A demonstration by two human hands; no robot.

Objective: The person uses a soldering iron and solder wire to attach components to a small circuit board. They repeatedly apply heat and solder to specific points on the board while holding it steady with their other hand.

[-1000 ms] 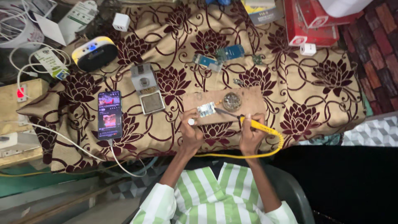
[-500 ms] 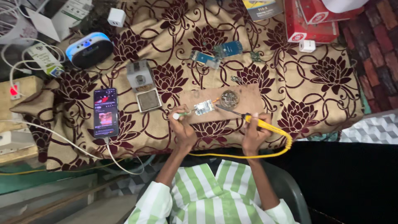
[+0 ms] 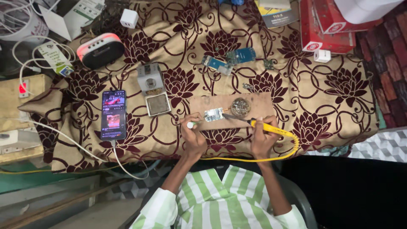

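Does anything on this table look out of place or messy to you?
Mostly orderly. The floral cloth lies rumpled and bunches at the table's left edge. Loose circuit boards lie scattered above the wooden board, where the right hand holds a yellow soldering iron. Nothing looks spilled or broken.

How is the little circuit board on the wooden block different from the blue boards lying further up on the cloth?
The small circuit board rests on the wooden block; the blue boards lie straight on the flowered cloth. The small board looks pale and lone, with the yellow soldering iron in the right hand pointing at it and the left hand beside it; the blue boards are several, away from both hands. All lie flat.
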